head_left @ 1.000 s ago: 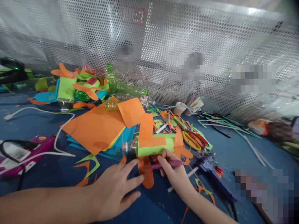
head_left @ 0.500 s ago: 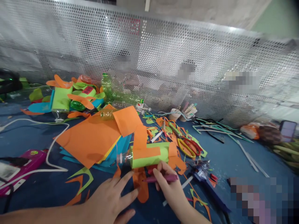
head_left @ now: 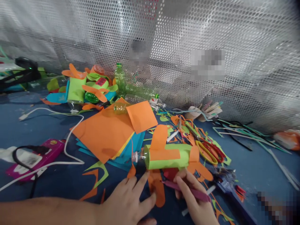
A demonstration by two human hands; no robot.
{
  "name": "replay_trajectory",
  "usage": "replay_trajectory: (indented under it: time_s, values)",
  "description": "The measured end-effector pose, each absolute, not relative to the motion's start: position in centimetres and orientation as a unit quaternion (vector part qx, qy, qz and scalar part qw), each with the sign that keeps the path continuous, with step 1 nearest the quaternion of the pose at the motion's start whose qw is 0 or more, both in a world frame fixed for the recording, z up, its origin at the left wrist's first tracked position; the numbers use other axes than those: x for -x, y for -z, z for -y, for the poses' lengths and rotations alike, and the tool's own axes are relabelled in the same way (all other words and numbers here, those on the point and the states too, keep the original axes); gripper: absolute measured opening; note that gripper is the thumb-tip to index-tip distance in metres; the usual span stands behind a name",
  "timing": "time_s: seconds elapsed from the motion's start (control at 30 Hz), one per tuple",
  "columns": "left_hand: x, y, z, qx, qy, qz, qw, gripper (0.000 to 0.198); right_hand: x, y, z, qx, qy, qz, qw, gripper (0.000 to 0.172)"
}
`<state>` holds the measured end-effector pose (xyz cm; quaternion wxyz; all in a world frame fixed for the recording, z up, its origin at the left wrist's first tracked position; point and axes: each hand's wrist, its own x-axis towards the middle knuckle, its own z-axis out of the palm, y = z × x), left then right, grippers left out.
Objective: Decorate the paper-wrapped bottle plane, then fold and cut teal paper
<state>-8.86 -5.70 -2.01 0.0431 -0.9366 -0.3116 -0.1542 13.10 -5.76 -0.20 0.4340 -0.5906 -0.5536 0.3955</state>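
Observation:
A plastic bottle (head_left: pixel 171 155) wrapped in light green and orange paper lies on its side, its neck to the left. One orange paper wing (head_left: pixel 157 189) sticks out toward me and another orange wing (head_left: pixel 159 137) points away. My left hand (head_left: pixel 130 200) lies with fingers spread, its fingertips on the near wing and by the bottle's edge. A purple marker (head_left: pixel 187 190) is gripped in my right hand (head_left: pixel 193 197), with its tip at the right edge of the near wing. Part of a red piece (head_left: pixel 170 173) shows under the bottle.
Orange and blue paper sheets (head_left: pixel 103 131) are stacked at left behind the bottle. Scissors (head_left: pixel 211 153) lie among paper scraps to the right, near a blue glue gun (head_left: pixel 234 190). Decorated bottles (head_left: pixel 77 89) stand at the back left. A white cable (head_left: pixel 70 134) curls beside a magenta device (head_left: pixel 44 159).
The camera view has shifted, so the scene sits further right. My right hand still holds the marker, its tip now at the wing's right edge. My left hand stays on the wing.

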Motion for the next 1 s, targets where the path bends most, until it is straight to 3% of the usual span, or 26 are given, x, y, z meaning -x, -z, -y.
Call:
replay_trajectory:
  time_s: [0.43, 0.8, 1.0]
  values:
    - [9.2, 1.3, 5.6, 0.936, 0.164, 0.310, 0.014, 0.043, -13.3, 0.6, 5.0, 0.554, -0.449, 0.546, 0.440, 0.043]
    - [8.6, 0.8, 5.3, 0.938, 0.123, 0.324, -0.012, 0.036, -13.7, -0.4, 4.5, 0.537, -0.453, 0.579, 0.413, 0.027]
    - [8.7, 0.7, 5.2, 0.941, 0.116, 0.317, -0.029, 0.035, -13.6, 0.3, 4.4, 0.553, -0.462, 0.566, 0.400, 0.029]
